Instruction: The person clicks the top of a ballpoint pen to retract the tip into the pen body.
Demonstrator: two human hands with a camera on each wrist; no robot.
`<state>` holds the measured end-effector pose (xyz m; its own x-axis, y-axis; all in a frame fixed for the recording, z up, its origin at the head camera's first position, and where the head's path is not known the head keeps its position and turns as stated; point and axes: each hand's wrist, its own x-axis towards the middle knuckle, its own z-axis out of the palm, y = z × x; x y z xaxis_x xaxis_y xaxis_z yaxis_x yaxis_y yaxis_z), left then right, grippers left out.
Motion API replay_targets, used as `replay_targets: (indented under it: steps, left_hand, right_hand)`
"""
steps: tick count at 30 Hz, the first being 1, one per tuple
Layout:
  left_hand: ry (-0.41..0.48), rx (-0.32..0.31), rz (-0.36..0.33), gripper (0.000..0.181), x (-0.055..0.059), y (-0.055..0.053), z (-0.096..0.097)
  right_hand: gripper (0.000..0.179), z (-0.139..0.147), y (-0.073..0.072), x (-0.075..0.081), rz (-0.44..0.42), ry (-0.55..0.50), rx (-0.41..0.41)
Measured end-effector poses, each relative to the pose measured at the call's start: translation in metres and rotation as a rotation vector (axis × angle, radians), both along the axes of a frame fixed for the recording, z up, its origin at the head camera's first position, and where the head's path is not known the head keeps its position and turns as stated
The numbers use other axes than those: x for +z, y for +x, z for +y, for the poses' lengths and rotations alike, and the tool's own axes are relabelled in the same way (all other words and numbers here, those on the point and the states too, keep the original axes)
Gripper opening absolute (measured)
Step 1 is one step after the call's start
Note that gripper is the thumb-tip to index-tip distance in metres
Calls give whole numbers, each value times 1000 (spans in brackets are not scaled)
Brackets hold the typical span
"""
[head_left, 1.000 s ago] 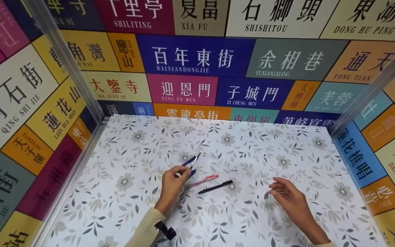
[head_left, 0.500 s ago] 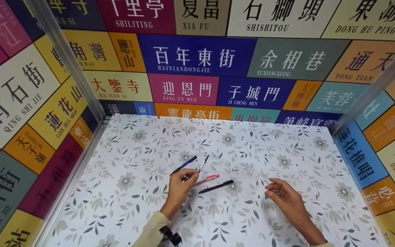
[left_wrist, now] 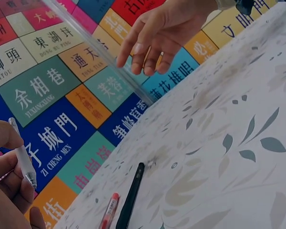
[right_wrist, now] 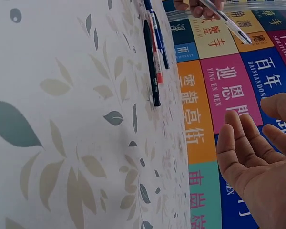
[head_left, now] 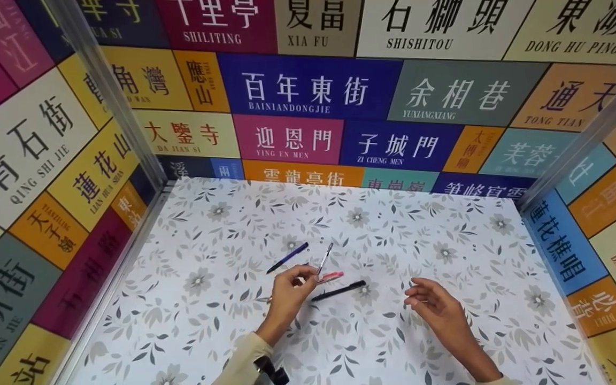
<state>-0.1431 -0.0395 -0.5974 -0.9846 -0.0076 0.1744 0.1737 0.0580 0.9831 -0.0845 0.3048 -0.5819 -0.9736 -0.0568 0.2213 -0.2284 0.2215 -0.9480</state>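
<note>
My left hand [head_left: 289, 297] pinches a slim clear-and-white pen [head_left: 325, 258] between thumb and fingers, tilted and raised over the table. In the left wrist view the pen [left_wrist: 24, 162] shows a clear tip. Beneath and beside this hand lie a black pen [head_left: 340, 290], a pink pen [head_left: 332, 276] partly covered by the fingers, and a blue pen [head_left: 287, 258]. My right hand [head_left: 439, 310] hovers to the right of the pens with loosely bent fingers, holding nothing. The right wrist view shows its fingers [right_wrist: 243, 148] spread apart from everything.
A white tabletop [head_left: 222, 331] with a grey leaf and flower print lies under both hands. Walls of coloured sign panels [head_left: 308, 88] stand behind and at both sides. Clear strips [head_left: 126, 117] run along the corners.
My left hand has moved right and slightly toward me with the clear pen, uncovering the blue pen. My right hand has drifted a little to the left. The pens on the table lie still.
</note>
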Motion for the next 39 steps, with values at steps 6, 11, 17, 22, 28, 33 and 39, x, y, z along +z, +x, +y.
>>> replay_targets:
  steps: [6, 11, 17, 22, 28, 33, 39]
  left_hand:
    - [41, -40, -11, 10, 4, 6, 5]
    - [53, -66, -23, 12, 6, 11, 10]
    - [69, -106, -17, 12, 7, 15, 15]
    - [64, -143, -15, 15, 9, 19, 19]
    - [88, -180, -24, 11, 10, 25, 25]
    - [103, -207, -23, 12, 12, 30, 29]
    - [57, -223, 11, 13, 12, 33, 35]
  right_hand:
    - [46, -3, -1, 1, -21, 2, 12]
    - [44, -9, 0, 5, -24, -19, 16]
    - [44, -15, 0, 8, -6, -46, 25]
    - [45, -19, 0, 10, 4, -72, 36]
    - [46, -24, 0, 12, 49, -90, 73]
    - [46, -29, 0, 15, 41, -86, 81]
    - [46, -35, 2, 19, 48, -105, 86]
